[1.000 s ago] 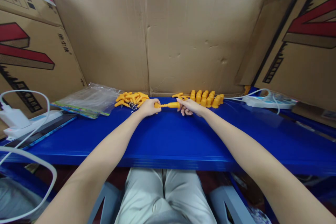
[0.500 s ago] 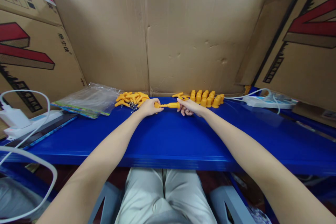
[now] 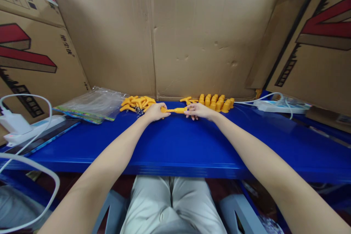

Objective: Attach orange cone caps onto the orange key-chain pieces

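My left hand (image 3: 156,112) is closed on the left end of a yellow plastic threaded rod (image 3: 170,110), held level just above the table. A smooth yellow sleeve (image 3: 180,110) sits around the rod's right part. My right hand (image 3: 199,110) pinches the flared right end of this sleeve between thumb and fingers; the fingers partly hide that end. Beside my left hand lies a pile of yellow Y-shaped plastic pieces (image 3: 138,101) with small metal chains (image 3: 139,112). Behind my right hand are a few more Y-shaped pieces (image 3: 188,100) and rows of upright yellow cup-like pieces (image 3: 219,102).
Clear plastic bags (image 3: 94,104) lie at the left on the blue table (image 3: 175,142). A white power strip (image 3: 38,128) with cables and a dark flat device (image 3: 49,137) are nearby. Another power strip (image 3: 279,106) lies right. Cardboard walls (image 3: 214,44) enclose the back.
The fingers of my right hand have shifted their grip around the sleeve's end, turning over it. My left hand and the rod stay nearly in place.
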Demonstrator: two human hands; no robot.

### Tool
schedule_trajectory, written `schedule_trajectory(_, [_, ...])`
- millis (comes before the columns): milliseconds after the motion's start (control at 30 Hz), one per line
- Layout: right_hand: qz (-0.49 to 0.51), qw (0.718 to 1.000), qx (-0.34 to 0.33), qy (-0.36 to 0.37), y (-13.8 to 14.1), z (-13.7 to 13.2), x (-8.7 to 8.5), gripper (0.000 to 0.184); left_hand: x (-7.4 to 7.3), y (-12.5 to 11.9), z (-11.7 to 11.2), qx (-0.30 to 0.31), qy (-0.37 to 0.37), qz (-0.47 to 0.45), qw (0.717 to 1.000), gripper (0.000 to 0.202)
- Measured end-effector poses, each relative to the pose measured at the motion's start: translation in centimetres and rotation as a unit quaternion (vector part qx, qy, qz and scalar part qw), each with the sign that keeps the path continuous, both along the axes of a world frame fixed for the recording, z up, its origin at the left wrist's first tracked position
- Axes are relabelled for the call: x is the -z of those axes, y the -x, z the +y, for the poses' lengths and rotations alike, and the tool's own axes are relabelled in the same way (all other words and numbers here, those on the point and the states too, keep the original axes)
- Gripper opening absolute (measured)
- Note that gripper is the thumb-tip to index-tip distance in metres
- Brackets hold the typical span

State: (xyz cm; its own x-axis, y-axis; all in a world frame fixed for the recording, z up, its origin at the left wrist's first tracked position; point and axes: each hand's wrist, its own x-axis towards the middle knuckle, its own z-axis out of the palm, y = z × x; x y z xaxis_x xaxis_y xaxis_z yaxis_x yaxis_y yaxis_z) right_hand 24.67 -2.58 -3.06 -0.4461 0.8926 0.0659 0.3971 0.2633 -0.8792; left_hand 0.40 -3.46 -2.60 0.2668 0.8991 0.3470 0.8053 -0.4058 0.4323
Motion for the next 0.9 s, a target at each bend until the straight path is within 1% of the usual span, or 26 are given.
schedule_trajectory(100, [0.001,1.0,-0.016,-0.009,-0.1,-0.1,0.0,0.031,0.0,-0.1,-0.1,0.003,-0.004,-0.002,1.0,0.027])
schedule_trajectory(267, [0.002,0.999,-0.044,-0.011,-0.1,0.0,0.0,0.039,0.0,-0.1,-0.2,0.009,0.005,-0.013,1.0,0.024])
schedule_trajectory(367, [-0.01,0.999,-0.047,-0.015,-0.2,0.2,0.1,0.041,0.1,0.0,-0.2,0.013,0.009,-0.024,1.0,0.024])
schedule_trajectory(433, [-0.027,0.998,-0.037,-0.03,-0.1,0.4,0.3,0.04,0.1,0.0,-0.1,0.016,0.009,-0.032,0.999,0.024])
schedule_trajectory(467, [-0.037,0.998,-0.024,-0.052,-0.1,0.5,0.5,0.038,0.1,0.0,-0.1,0.017,0.009,-0.036,0.999,0.024])
schedule_trajectory(533, [-0.057,0.989,0.009,-0.137,0.2,0.6,0.8,0.038,0.2,0.0,0.0,0.018,0.011,-0.044,0.999,0.024])
schedule_trajectory(567, [-0.069,0.978,0.021,-0.195,0.4,0.7,0.9,0.041,0.2,0.0,0.0,0.019,0.013,-0.048,0.999,0.024])
schedule_trajectory(633, [-0.104,0.946,0.022,-0.306,0.9,0.6,0.9,0.046,0.2,0.0,0.0,0.023,0.02,-0.059,0.998,0.025])
schedule_trajectory(700, [-0.154,0.916,0.001,-0.37,1.3,0.4,0.8,0.04,0.3,-0.1,0.0,0.029,0.033,-0.069,0.997,0.026])
schedule_trajectory(733, [-0.176,0.906,-0.008,-0.385,1.5,0.3,0.6,0.035,0.3,-0.2,0.0,0.032,0.04,-0.073,0.996,0.026])
schedule_trajectory(800, [-0.201,0.898,-0.017,-0.391,1.7,0.0,0.4,0.029,0.2,-0.3,-0.2,0.038,0.045,-0.074,0.996,0.025])
schedule_trajectory(900, [-0.199,0.907,-0.012,-0.371,1.7,-0.3,0.1,0.028,0.0,-0.4,-0.4,0.032,0.027,-0.042,0.998,0.025])
